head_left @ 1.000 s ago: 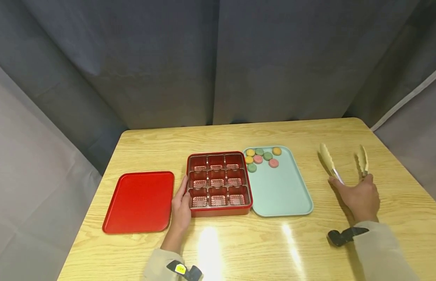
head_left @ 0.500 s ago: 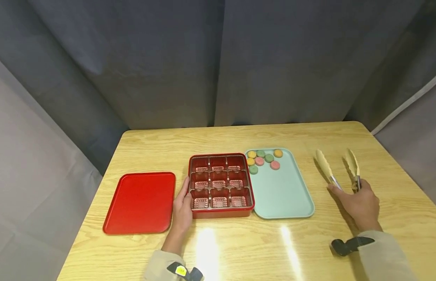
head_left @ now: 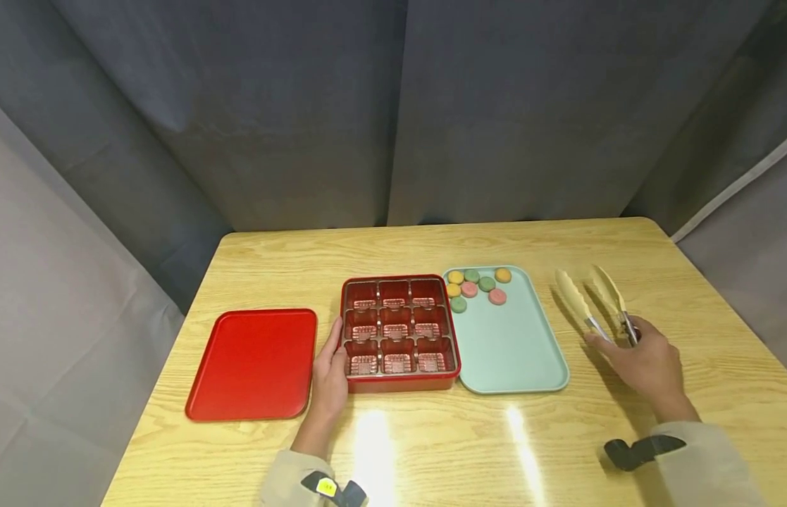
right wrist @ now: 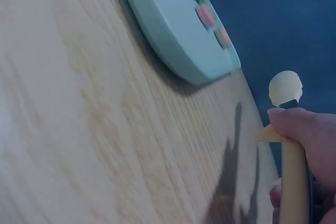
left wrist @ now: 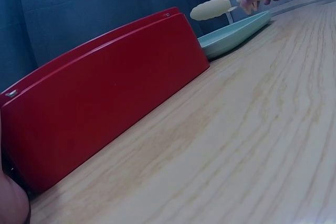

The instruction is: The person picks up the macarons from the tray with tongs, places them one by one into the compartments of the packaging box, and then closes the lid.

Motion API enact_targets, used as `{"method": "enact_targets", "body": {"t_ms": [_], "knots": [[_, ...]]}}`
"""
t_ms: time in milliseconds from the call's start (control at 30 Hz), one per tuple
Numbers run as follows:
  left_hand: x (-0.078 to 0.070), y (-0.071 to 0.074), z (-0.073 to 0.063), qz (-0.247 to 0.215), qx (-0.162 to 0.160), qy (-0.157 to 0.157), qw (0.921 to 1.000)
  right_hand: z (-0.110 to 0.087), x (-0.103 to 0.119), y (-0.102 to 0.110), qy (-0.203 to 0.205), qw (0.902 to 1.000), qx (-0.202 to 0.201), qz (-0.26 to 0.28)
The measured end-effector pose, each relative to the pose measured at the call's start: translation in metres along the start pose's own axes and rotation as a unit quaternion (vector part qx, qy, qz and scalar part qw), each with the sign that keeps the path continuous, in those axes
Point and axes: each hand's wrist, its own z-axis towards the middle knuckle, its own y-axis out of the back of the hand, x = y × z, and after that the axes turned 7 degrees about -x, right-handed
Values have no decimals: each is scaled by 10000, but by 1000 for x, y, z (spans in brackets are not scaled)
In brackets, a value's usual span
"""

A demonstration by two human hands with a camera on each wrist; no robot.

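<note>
My right hand (head_left: 648, 362) grips a pair of tongs (right wrist: 294, 182) with cream scalloped tips and metal arms. In the head view the tongs' tips (head_left: 572, 294) stand apart and point away from me. The left wrist view shows the tongs held above the table, their shadow below. My left hand (head_left: 330, 380) lies along the left side of a red box (head_left: 399, 384), fingers straight against its wall and thumb by the near corner. The box holds a clear insert of several square compartments. To its right, a pale green tray (head_left: 510, 352) carries macarons (head_left: 486, 284) in yellow, green and pink.
A flat red lid-like tray (head_left: 253, 366) lies left of my left hand. The box's right wall meets the green tray's left edge. Dark curtains (head_left: 292, 127) hang behind the wooden table (head_left: 444, 436). Bare tabletop separates the green tray from the tongs.
My right hand has lifted the tongs and drawn their arms closer together, with the tips shifting left. My left hand stays at the box.
</note>
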Motion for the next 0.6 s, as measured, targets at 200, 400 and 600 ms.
{"method": "enact_targets", "body": {"t_ms": [200,400,600], "knots": [[23,-2,5,40,-47,-133,9999,-6,22,0,495,9985,219,-20],[26,-2,5,2,-105,-237,9997,-11,44,-6,1081,9937,277,-70],[27,-3,6,68,-120,-340,9993,-16,64,-15,1383,9896,395,-99]]}}
